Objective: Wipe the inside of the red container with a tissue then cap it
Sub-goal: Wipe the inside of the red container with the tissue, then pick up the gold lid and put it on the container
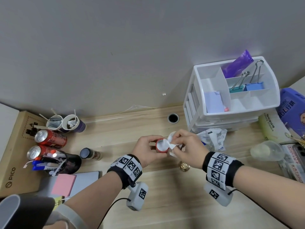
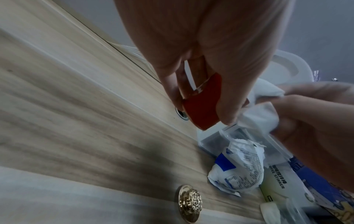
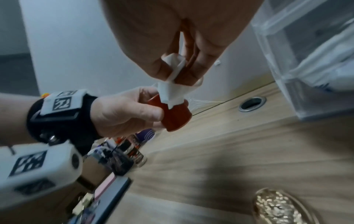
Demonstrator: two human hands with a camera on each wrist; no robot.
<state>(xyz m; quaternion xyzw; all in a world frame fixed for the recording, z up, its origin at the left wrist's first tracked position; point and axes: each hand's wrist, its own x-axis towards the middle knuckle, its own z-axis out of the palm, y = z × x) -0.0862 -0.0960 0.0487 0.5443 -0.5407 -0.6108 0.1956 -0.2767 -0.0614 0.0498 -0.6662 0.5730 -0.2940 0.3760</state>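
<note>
My left hand [image 1: 148, 150] grips a small red container [image 1: 161, 146] above the wooden desk, its open mouth turned up. It shows again as a red cylinder, the container [image 2: 203, 104] [image 3: 175, 116], in both wrist views. My right hand [image 1: 184, 146] pinches a white tissue [image 1: 170, 142] whose end hangs into the container's mouth; the tissue [image 3: 170, 91] [image 2: 258, 113] is bunched between thumb and fingers. A round gold cap [image 1: 184, 166] [image 2: 57, 202] [image 3: 277, 207] lies on the desk just below my right hand.
A white drawer organiser [image 1: 231, 96] stands at the back right, a crumpled tissue pack [image 1: 212, 139] in front of it. Cans [image 1: 49, 139], paper cups [image 1: 71, 123], a dark jar [image 1: 89, 153] and a pen holder [image 1: 66, 162] crowd the left. A cable hole [image 1: 173, 118] is behind my hands.
</note>
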